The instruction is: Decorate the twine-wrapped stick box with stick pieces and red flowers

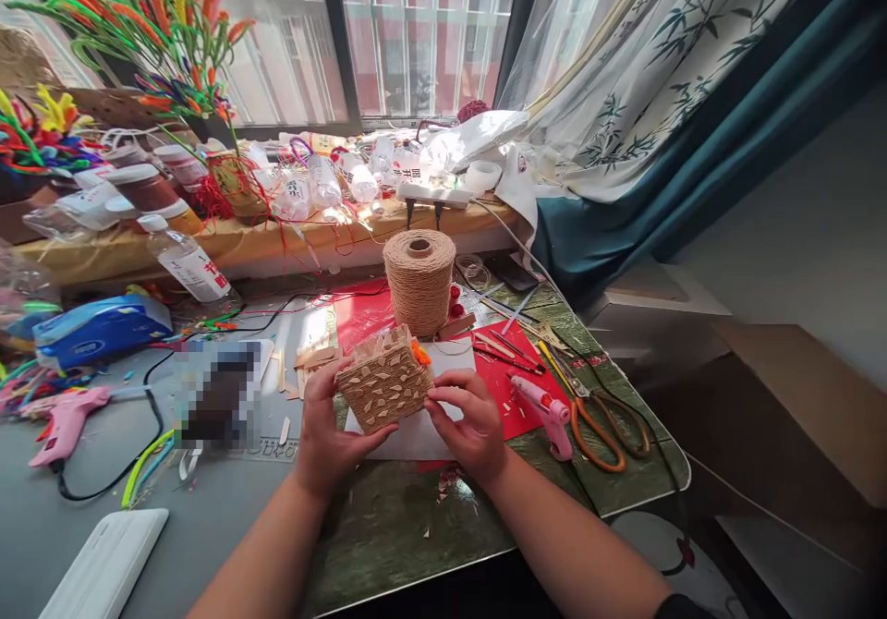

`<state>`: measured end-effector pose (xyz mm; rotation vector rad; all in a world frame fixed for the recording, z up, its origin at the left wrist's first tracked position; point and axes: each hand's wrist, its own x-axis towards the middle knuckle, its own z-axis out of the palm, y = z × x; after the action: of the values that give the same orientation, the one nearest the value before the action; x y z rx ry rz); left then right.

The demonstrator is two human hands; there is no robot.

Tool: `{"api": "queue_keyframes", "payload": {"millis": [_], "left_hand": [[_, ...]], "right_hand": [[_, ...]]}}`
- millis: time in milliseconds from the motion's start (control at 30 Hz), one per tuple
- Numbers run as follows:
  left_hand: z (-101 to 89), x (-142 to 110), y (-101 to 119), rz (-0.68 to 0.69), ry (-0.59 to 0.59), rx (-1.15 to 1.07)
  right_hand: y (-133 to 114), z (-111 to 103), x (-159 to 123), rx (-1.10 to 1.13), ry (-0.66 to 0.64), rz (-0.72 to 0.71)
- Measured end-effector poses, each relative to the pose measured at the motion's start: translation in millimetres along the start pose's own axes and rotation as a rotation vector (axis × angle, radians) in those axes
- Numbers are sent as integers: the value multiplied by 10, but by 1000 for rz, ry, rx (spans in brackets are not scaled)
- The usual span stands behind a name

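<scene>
Over one sheet [408, 445], left hand [327, 430] holds one twine-covered box [386, 386], right hand [472, 423] pinching it.

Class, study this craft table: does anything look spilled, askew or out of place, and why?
Small wood scraps lie loose left of the white sheet, like stray offcuts. On the sill, clear bottles lie tipped among tangled red string, which looks untidy. No spilled liquid shows.

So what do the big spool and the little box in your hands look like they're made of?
The spool looks like matte natural twine, probably jute: coarse strands wind round it. The box seems wrapped in similar cord, with pale, dull chips, perhaps wood, stuck on.
</scene>
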<state>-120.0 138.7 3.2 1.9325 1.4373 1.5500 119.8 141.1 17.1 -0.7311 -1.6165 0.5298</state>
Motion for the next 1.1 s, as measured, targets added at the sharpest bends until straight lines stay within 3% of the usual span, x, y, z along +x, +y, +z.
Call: {"api": "queue_keyframes", "payload": {"millis": [100,333,600,800,1100], "left_hand": [[37,-2,14,25,2,-103],[63,-6,45,-62,-65,-244],[73,-8,50,336,10,129],[57,-78,50,400,-39,269],[67,-133,35,392,-40,231]], "right_hand": [[4,9,-19,35,-12,27],[30,-22,-4,184,164,238],[64,18,-28,217,41,321],[104,58,-66,274,31,385],[112,59,-72,279,-7,397]]}}
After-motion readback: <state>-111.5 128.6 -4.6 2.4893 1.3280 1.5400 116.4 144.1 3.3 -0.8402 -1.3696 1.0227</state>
